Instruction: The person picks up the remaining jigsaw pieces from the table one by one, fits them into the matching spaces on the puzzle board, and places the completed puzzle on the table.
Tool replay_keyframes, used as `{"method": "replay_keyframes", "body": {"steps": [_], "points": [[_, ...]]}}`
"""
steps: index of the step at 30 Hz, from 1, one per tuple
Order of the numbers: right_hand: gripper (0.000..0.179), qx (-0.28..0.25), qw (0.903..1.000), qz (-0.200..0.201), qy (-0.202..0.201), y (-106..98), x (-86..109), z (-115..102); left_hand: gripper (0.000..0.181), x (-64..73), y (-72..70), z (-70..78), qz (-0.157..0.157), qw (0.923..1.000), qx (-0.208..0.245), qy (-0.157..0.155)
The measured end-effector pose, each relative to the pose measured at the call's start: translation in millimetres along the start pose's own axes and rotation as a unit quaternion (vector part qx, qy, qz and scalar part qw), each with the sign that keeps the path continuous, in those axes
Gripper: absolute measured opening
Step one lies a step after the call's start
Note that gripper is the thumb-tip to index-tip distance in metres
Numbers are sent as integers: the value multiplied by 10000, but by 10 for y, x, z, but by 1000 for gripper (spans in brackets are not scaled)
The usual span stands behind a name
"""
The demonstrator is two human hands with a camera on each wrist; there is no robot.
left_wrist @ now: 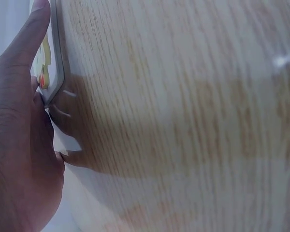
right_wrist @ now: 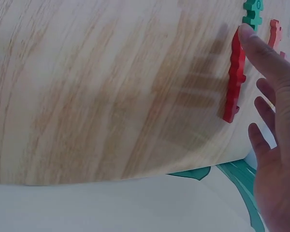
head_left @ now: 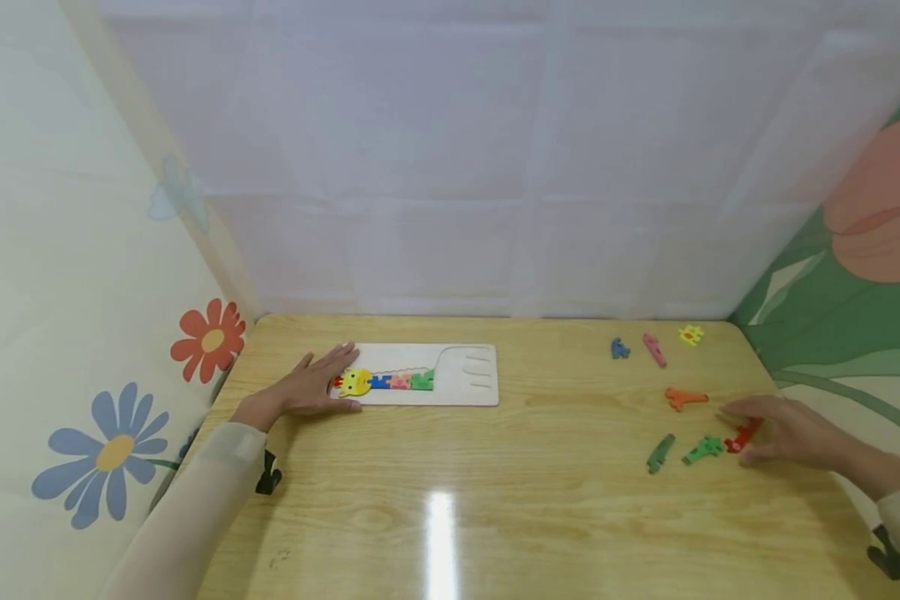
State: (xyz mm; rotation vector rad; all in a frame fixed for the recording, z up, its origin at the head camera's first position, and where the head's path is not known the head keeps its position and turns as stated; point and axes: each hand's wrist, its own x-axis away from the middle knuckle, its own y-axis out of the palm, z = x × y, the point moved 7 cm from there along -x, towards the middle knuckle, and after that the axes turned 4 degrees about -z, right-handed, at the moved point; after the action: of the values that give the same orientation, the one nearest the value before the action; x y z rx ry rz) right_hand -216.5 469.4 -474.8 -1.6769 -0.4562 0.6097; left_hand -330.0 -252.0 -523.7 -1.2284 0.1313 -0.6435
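My left hand point(head_left: 318, 385) rests with spread fingers on the left end of a white puzzle board point(head_left: 465, 375). In the board lie a yellow giraffe head piece point(head_left: 355, 382) and blue, pink and green pieces point(head_left: 423, 379) in a row; grooves outline the right part. Far to the right, my right hand point(head_left: 787, 429) hovers around a red puzzle piece point(head_left: 744, 436) on the table. In the right wrist view the thumb tip is at one end of the red piece point(right_wrist: 235, 77); the other fingers are loosely bent and apart from it.
Near the right hand lie an orange piece point(head_left: 685, 398), a green piece point(head_left: 702, 450) and a dark green piece point(head_left: 661, 453). Farther back are blue point(head_left: 619, 348), pink point(head_left: 655, 350) and yellow point(head_left: 692, 335) pieces. A white cloth backdrop point(head_left: 450, 208) rises behind the wooden table point(head_left: 540, 517).
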Motion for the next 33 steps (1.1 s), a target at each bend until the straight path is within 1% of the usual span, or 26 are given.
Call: {"method": "replay_keyframes", "body": {"steps": [8,12,15,25,29,33], "points": [[67,-165,9994,229,-208,54,20,17,109,2,12,-3,23,10000,28,24],[63,-114,9991,310,-264,70,28,21,109,6,14,-4,34,10000,35,18],[61,-108,9991,332,-248,86,26,37,109,9,13,-6,41,10000,49,8],[53,-453,9979,428,-159,131,35,94,109,6,16,-2,49,10000,71,33],[50,-424,9977,524,-76,134,43,99,109,9,10,9,40,9999,100,28],[46,-511,9968,608,43,138,48,94,109,11,3,21,31,9999,109,23]]}}
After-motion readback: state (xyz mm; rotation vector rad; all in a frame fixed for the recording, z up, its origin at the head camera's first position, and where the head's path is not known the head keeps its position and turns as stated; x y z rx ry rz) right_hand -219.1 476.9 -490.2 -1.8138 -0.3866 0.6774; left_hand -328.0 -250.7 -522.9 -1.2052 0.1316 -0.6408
